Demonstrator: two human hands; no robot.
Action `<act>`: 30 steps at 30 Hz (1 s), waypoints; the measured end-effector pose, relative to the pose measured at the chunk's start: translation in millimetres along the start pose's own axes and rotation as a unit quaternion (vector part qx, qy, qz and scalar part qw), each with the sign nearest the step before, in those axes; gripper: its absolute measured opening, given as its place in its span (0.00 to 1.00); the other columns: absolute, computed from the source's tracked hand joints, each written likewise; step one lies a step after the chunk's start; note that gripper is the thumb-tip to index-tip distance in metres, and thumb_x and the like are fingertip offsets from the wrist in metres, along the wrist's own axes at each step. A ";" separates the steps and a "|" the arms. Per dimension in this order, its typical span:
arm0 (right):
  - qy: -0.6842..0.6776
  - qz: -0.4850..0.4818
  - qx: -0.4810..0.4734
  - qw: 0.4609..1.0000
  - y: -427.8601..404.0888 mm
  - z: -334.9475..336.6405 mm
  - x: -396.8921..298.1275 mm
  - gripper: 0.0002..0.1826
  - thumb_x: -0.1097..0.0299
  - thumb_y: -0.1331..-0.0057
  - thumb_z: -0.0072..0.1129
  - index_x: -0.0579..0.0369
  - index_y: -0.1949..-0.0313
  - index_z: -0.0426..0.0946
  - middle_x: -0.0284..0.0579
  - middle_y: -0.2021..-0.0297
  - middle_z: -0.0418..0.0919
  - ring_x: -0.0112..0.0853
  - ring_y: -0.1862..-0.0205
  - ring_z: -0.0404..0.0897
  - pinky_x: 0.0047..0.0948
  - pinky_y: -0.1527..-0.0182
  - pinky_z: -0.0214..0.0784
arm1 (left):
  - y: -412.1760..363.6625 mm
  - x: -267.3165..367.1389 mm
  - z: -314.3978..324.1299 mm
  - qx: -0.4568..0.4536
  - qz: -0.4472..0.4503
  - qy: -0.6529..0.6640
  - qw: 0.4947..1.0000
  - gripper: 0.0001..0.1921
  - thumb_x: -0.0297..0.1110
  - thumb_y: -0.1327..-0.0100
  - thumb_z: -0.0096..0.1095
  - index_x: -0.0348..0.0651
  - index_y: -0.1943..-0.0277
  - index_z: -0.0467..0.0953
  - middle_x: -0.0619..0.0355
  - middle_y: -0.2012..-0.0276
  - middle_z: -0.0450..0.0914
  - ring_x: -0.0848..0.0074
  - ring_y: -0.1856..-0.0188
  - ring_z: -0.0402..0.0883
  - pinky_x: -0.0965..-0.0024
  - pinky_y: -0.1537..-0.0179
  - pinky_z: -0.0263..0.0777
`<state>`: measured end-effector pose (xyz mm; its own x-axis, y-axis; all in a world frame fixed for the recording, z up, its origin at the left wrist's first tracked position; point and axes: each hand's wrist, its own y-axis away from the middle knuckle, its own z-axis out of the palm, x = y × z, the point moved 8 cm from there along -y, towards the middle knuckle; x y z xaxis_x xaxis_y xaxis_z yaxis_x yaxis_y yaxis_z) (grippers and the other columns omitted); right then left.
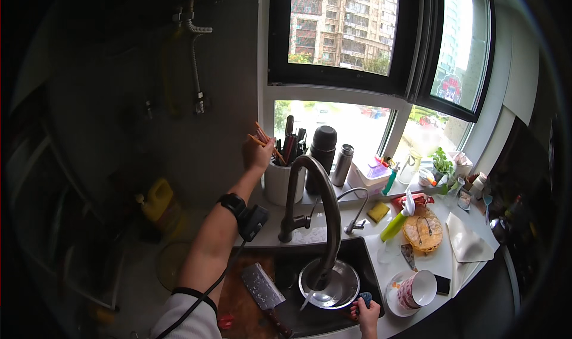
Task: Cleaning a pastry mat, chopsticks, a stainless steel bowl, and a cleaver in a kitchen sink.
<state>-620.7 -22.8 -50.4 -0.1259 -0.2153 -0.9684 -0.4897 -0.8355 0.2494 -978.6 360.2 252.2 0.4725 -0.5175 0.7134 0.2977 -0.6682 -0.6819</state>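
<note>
My left hand (259,153) is closed around several orange-brown chopsticks (260,137) at the left side of a white utensil holder (284,184), which holds knives (290,144) and other utensils. Lower right, my right hand (367,314) grips a dark blue scrubbing cloth or pad (365,298) by the sink's (374,272) right edge. Beside it, a metal bowl (351,281) stands in the sink under the curved faucet (330,205). A wet cleaver (263,287) lies partly on a brown cutting board (237,290), its wooden handle towards me.
A black thermos (324,146) and a steel bottle (343,164) stand behind the faucet. On the right counter are a green spray bottle (395,225), a yellow sponge (378,211), a woven basket (423,236), a patterned cup (418,290) and a phone (443,285). A yellow jug (161,200) stands left.
</note>
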 end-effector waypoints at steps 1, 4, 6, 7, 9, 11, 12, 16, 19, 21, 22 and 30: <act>0.004 0.004 0.003 1.000 0.0 -3.0 1.1 0.14 0.67 0.35 0.52 0.65 0.75 0.73 0.43 0.83 0.75 0.25 0.86 0.72 0.19 0.84 0.64 | -3.3 0.3 5.5 -0.002 0.001 0.004 1.000 0.09 0.34 0.50 0.67 0.37 0.76 0.76 0.51 0.79 0.79 0.63 0.76 0.81 0.67 0.73 0.74; 0.001 -0.001 0.018 1.000 2.1 -7.8 -0.8 0.14 0.67 0.35 0.52 0.65 0.74 0.73 0.43 0.83 0.75 0.25 0.86 0.73 0.20 0.83 0.65 | -10.1 12.6 17.2 0.020 0.067 -0.066 0.995 0.09 0.34 0.50 0.67 0.38 0.76 0.77 0.50 0.80 0.79 0.62 0.76 0.81 0.65 0.72 0.74; 0.009 -0.002 0.024 1.000 0.8 -7.1 -0.9 0.14 0.67 0.36 0.52 0.65 0.74 0.73 0.43 0.83 0.75 0.25 0.86 0.73 0.19 0.83 0.65 | -14.9 8.3 28.1 -0.024 0.041 -0.113 0.992 0.10 0.35 0.52 0.67 0.37 0.75 0.77 0.48 0.78 0.79 0.60 0.74 0.81 0.63 0.71 0.75; 0.014 0.016 0.024 0.999 -0.9 -5.1 2.7 0.11 0.68 0.36 0.53 0.64 0.72 0.73 0.42 0.83 0.75 0.23 0.86 0.71 0.18 0.84 0.63 | -17.3 1.2 29.2 -0.022 0.041 -0.112 0.993 0.10 0.35 0.52 0.67 0.37 0.75 0.77 0.48 0.78 0.79 0.60 0.74 0.81 0.63 0.71 0.75; 0.021 0.033 0.025 0.999 -0.7 0.0 3.9 0.08 0.70 0.36 0.53 0.62 0.71 0.73 0.40 0.82 0.74 0.21 0.86 0.70 0.17 0.85 0.61 | -21.9 -18.0 43.6 -0.078 0.041 -0.176 0.981 0.12 0.36 0.54 0.68 0.36 0.75 0.77 0.47 0.76 0.79 0.58 0.72 0.81 0.63 0.69 0.75; 0.013 0.026 0.026 0.999 3.0 6.8 -1.6 0.10 0.71 0.36 0.53 0.61 0.74 0.72 0.37 0.84 0.73 0.19 0.87 0.67 0.17 0.86 0.56 | -13.3 -32.1 54.6 -0.121 0.028 -0.161 0.979 0.14 0.38 0.56 0.70 0.35 0.74 0.77 0.46 0.76 0.79 0.58 0.71 0.81 0.62 0.68 0.75; 0.024 0.023 0.029 0.999 4.2 7.5 -3.0 0.10 0.69 0.36 0.55 0.62 0.74 0.73 0.38 0.84 0.73 0.19 0.87 0.68 0.17 0.86 0.57 | -5.2 -34.6 63.1 -0.162 0.004 -0.150 0.975 0.14 0.38 0.57 0.71 0.36 0.74 0.77 0.46 0.76 0.79 0.58 0.70 0.81 0.62 0.67 0.75; 0.038 0.032 -0.008 0.999 4.5 17.0 3.0 0.13 0.67 0.36 0.53 0.64 0.73 0.74 0.42 0.82 0.76 0.24 0.84 0.74 0.19 0.82 0.67 | 12.9 -59.4 77.5 -0.246 -0.067 -0.128 0.958 0.17 0.39 0.61 0.75 0.38 0.71 0.79 0.49 0.73 0.80 0.62 0.68 0.81 0.64 0.64 0.74; 0.105 0.055 -0.072 0.990 4.9 30.6 4.6 0.13 0.67 0.37 0.54 0.64 0.75 0.75 0.43 0.82 0.77 0.25 0.84 0.76 0.21 0.82 0.68 | 31.9 -82.0 68.7 -0.254 -0.091 -0.128 0.954 0.20 0.38 0.60 0.74 0.36 0.64 0.78 0.49 0.70 0.81 0.64 0.67 0.81 0.66 0.63 0.74; 0.182 0.064 -0.114 0.975 4.3 38.3 10.0 0.12 0.67 0.38 0.54 0.66 0.73 0.74 0.42 0.83 0.78 0.25 0.83 0.76 0.24 0.81 0.69 | 42.3 -66.2 34.0 -0.067 -0.009 -0.029 0.997 0.23 0.37 0.56 0.71 0.35 0.57 0.75 0.49 0.68 0.79 0.63 0.67 0.80 0.65 0.63 0.74; 0.199 0.061 -0.118 0.971 3.7 41.0 10.8 0.11 0.67 0.38 0.53 0.66 0.71 0.74 0.43 0.82 0.78 0.25 0.83 0.77 0.24 0.79 0.70 | 58.8 -69.0 32.5 -0.079 -0.041 0.041 0.995 0.18 0.33 0.49 0.64 0.37 0.54 0.74 0.52 0.66 0.78 0.66 0.67 0.79 0.67 0.63 0.74; 0.124 -0.075 -0.143 0.979 3.5 88.0 35.9 0.11 0.66 0.38 0.52 0.63 0.65 0.74 0.45 0.75 0.79 0.28 0.76 0.78 0.27 0.72 0.70 | 323.8 -83.6 -2.4 -0.134 -0.643 0.514 0.552 0.14 0.39 0.34 0.46 0.38 0.55 0.72 0.52 0.61 0.77 0.68 0.61 0.78 0.70 0.59 0.76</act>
<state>-702.8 11.0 -84.3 0.1601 -0.1666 -0.9729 -0.2209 -0.9667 0.1292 -923.7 185.8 -27.9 -0.7477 0.5385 0.3885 -0.3593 -0.8201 0.4453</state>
